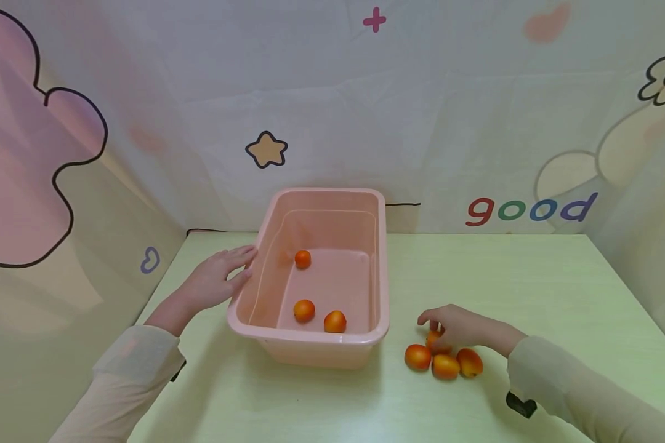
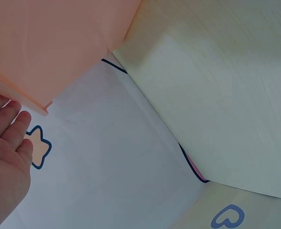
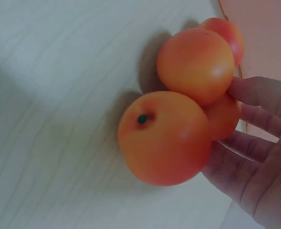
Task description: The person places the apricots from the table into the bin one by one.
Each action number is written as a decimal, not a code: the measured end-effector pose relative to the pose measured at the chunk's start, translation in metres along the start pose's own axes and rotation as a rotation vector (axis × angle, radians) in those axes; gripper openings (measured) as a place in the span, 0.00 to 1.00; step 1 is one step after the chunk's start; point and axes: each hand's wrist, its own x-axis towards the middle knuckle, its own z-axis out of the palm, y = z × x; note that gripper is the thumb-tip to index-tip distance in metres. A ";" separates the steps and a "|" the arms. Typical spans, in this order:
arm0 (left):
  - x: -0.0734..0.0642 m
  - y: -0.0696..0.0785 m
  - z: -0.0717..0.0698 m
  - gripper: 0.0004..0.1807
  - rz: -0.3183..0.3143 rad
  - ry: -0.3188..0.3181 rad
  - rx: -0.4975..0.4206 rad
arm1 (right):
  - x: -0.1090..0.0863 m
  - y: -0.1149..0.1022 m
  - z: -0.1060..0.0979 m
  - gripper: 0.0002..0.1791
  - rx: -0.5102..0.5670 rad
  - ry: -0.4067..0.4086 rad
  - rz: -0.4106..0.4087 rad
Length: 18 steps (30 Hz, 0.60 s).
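Note:
A pink plastic tub (image 1: 316,355) stands on the table with three round orange-red fruits inside, one of them a fruit (image 1: 303,259) toward the back. My left hand (image 1: 216,280) touches the tub's left rim with extended fingers (image 2: 17,129). Right of the tub, my right hand (image 1: 459,326) reaches down over a cluster of similar fruits. Its thumb and fingers curl round the rear fruit (image 3: 224,117), partly hidden by the hand. Close against it lie a left fruit (image 1: 418,357), a middle fruit (image 1: 446,367) and a right fruit (image 3: 164,138) with a small green stem spot.
The pale green table (image 1: 504,271) ends at a printed cloth backdrop (image 1: 332,123), which also rises along both sides. Dark bands (image 1: 521,404) show at the sleeves near both wrists.

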 end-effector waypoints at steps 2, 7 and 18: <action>0.000 0.000 0.000 0.26 -0.007 -0.004 -0.001 | 0.000 0.001 0.001 0.20 0.011 -0.001 -0.001; 0.000 0.001 0.000 0.27 -0.009 -0.003 -0.004 | 0.000 0.003 0.002 0.18 0.047 0.007 0.011; -0.001 0.002 0.000 0.27 -0.029 -0.008 -0.015 | -0.004 0.000 -0.022 0.14 -0.025 0.106 -0.154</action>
